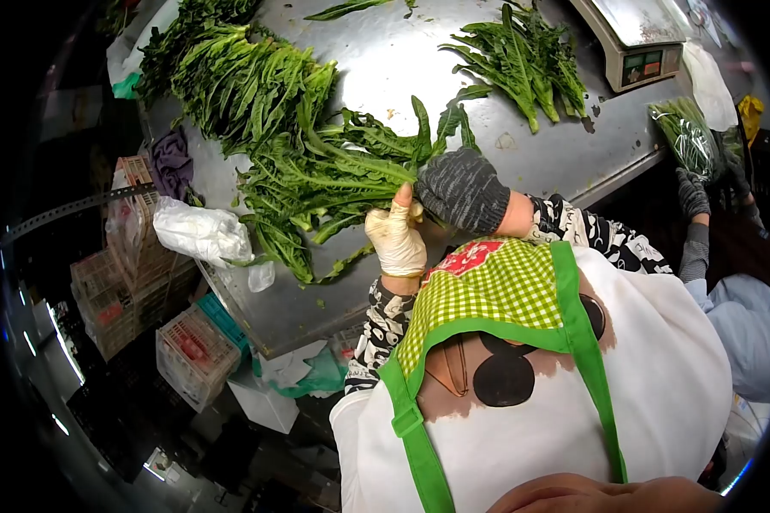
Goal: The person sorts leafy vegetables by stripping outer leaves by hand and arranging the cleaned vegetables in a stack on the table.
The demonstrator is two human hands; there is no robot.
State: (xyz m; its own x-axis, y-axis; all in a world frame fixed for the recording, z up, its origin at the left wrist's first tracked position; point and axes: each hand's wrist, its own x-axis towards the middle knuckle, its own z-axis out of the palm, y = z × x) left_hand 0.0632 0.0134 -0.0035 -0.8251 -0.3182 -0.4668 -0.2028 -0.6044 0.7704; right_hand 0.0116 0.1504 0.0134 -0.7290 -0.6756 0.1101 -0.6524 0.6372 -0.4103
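In the head view, my left hand, in a pale thin glove, is closed on the stem end of a bunch of long-leaved greens. The thumb points up along the stems. My right hand, in a dark grey knit glove, is curled shut right beside it at the same stem ends. Several leaves stick out above and behind its knuckles. Its fingertips are hidden, but it seems to grip the greens too. Loose leaves lie on the metal table under and left of my hands.
A big heap of greens lies at the back left, and a smaller bunch at the back right. A scale stands far right. White plastic bags sit at the left edge. A co-worker's gloved hand holds bagged greens. Crates stand below.
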